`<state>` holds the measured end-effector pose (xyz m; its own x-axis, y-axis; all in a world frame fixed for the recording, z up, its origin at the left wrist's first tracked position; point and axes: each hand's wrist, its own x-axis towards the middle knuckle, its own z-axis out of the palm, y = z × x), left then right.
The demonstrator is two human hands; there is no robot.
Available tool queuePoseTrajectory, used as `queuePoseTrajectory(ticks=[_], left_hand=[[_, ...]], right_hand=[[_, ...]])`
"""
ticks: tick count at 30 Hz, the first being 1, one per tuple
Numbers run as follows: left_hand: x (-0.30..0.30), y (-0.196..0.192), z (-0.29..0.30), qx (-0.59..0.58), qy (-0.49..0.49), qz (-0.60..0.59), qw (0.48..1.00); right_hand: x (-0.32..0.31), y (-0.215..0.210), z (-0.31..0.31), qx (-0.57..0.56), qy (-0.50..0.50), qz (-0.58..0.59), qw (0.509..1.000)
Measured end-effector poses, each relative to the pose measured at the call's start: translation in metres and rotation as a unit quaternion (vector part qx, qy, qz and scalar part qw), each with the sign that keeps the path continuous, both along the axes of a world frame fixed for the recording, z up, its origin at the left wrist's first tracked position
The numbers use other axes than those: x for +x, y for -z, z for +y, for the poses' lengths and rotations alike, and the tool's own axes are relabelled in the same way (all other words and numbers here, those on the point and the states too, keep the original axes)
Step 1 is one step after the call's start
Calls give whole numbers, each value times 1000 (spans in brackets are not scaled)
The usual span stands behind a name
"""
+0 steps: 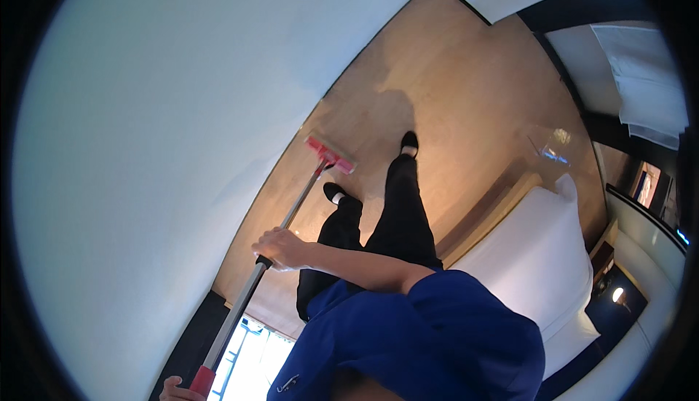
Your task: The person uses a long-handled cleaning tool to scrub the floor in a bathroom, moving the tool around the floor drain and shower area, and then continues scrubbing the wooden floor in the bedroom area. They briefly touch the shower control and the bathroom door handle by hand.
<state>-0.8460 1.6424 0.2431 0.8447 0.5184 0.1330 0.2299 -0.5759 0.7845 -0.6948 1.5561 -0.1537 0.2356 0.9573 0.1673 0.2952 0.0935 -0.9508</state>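
Note:
I hold a flat mop with a metal pole (291, 215). Its pink head (330, 155) rests on the wooden floor (451, 81), close to the base of the white wall (160, 124). My right hand (280, 248) reaches across my black-trousered legs and grips the pole about midway. My left hand (177, 390) shows only partly at the lower edge, closed around the red grip at the pole's upper end. My feet in black shoes (409, 143) stand on the floor just right of the mop head.
A bed with white bedding (539, 255) lies to my right. A clear glass or plastic object (552, 146) sits on the floor beyond it. A small lit lamp (619, 295) glows at the far right. A bright window (247, 357) shows at the bottom.

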Motion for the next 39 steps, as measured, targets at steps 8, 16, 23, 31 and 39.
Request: queuePoseTrajectory(ticks=[8,16,23,31,39], left_hand=[[-37,40,14,-151,219,-156,951],[117,300,-173,-348,222,-109,904],[-104,301,-61,-274,24,67,959],[-331,51,32,-117,1,-156,981],[-270,41,-4,-131,153,-97,975]], right_hand=[[6,-5,-47,-81,-47,-135,986],[220,117,-274,-433,186,-339,814],[30,171,-158,-301,127,-334,884],[-336,-2,31,-72,-34,33,996],[-288,1,-47,-16,-29,-23,999]])
